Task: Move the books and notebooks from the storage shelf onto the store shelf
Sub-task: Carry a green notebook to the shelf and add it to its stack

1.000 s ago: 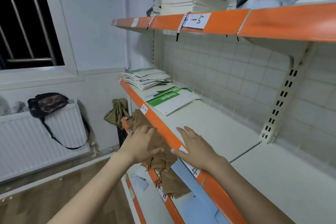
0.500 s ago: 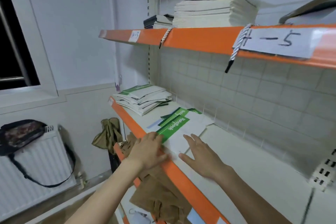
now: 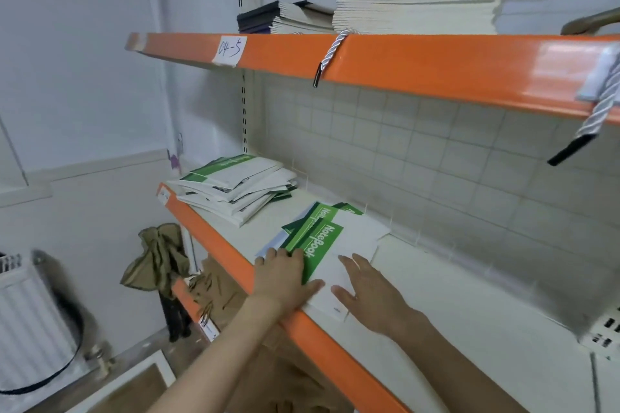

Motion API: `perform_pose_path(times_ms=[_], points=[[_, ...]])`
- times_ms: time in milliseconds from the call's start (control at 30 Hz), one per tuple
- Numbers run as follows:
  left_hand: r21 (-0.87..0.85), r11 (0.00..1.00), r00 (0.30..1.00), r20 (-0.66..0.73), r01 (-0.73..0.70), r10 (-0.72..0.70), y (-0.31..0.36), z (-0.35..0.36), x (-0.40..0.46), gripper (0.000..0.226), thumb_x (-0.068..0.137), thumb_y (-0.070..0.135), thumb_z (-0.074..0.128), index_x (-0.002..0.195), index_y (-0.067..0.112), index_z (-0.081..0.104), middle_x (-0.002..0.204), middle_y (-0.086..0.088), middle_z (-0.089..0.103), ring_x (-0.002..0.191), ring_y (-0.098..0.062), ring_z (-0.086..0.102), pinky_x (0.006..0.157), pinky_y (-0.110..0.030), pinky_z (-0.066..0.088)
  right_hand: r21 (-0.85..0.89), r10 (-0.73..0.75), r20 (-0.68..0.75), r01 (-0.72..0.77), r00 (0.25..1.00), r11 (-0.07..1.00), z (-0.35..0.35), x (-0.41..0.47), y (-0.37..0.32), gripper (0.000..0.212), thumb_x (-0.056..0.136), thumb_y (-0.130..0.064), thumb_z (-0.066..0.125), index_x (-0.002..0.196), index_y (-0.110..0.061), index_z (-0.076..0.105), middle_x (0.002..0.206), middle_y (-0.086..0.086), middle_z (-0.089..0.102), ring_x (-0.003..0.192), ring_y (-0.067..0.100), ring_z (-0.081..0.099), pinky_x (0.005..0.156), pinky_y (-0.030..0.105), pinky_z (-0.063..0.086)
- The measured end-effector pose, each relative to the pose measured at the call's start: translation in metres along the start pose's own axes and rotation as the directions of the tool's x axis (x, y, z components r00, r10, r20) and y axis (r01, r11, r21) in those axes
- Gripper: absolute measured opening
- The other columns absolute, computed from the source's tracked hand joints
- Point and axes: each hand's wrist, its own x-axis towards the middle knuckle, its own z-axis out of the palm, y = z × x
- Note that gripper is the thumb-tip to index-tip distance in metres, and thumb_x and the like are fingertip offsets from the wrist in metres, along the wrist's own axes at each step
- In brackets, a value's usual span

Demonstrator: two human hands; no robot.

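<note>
**Both hands flat on the notebooks, middle shelf**

Middle shelf holds two lots: a loose pile at the far end, and a small fanned stack of notebooks, green bands reading "NoteBook". Upper shelf carries two more stacks; its paper label reads "04-5".

Left hand and right hand lie flat, fingers straight, on the fanned stack, gripping nothing. Half a second ago they were just reaching it.

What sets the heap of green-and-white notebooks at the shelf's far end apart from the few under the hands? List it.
The far heap of green-and-white notebooks is thick and untouched; the near green-and-white notebooks are only a few, fanned flat. The left hand and the right hand rest on the near ones, none on the far heap. Both lie on the orange-edged middle shelf.
</note>
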Motion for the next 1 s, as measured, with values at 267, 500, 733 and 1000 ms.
perform_pose_path(times_ms=[267,500,733,1000], points=[[-0.315,0.949,0.999,-0.035,-0.009,-0.003,-0.005,0.003,0.024,0.06,0.08,0.047,0.069,0.116,0.007,0.044,0.116,-0.01,0.049,0.106,-0.024,0.048,0.084,-0.031,0.043,0.035,0.076,0.015,-0.076,0.997,0.996,0.007,-0.001,-0.006,0.065,0.099,-0.045,0.038,0.153,-0.022,0.009,0.16,0.004,0.004,0.147,0.019,0.01,0.117,0.031,0.016],[-0.788,0.602,0.991,-0.115,-0.132,0.066,-0.013,-0.013,0.054,0.023,0.094,0.012,0.055,0.101,0.012,0.033,0.09,-0.001,0.054,0.067,-0.006,0.05,0.049,-0.012,0.038,0.294,0.318,-0.242,-0.242,0.917,0.924,0.001,0.011,-0.016,0.07,0.096,-0.044,0.047,0.15,-0.012,0.017,0.153,0.005,0.026,0.14,0.019,0.029,0.111,0.026,0.026],[-0.983,0.179,0.988,0.056,0.03,0.144,-0.013,-0.023,0.083,0.018,0.099,0.009,0.041,0.098,0.024,0.05,0.111,-0.004,0.061,0.089,-0.019,0.062,0.074,-0.033,0.052,0.97,0.661,0.012,-0.169,0.75,0.174,-0.013,0.035,-0.029,0.014,0.1,-0.018,0.044,0.095,-0.007,0.05,0.067,0.008,0.053,0.041,0.013,0.054,0.039,0.023,0.045],[-0.21,0.965,0.986,-0.101,-0.154,0.135,-0.041,0.013,0.094,0.073,0.087,0.068,0.036,0.128,0.009,0.043,0.124,-0.008,0.048,0.114,-0.024,0.044,0.089,-0.036,0.039,0.98,0.796,-0.119,0.2,0.594,-0.003,0.001,0.05,-0.024,0.014,0.101,-0.005,0.037,0.091,-0.009,0.047,0.072,0.01,0.054,0.046,0.017,0.046,0.035,0.018,0.035]])
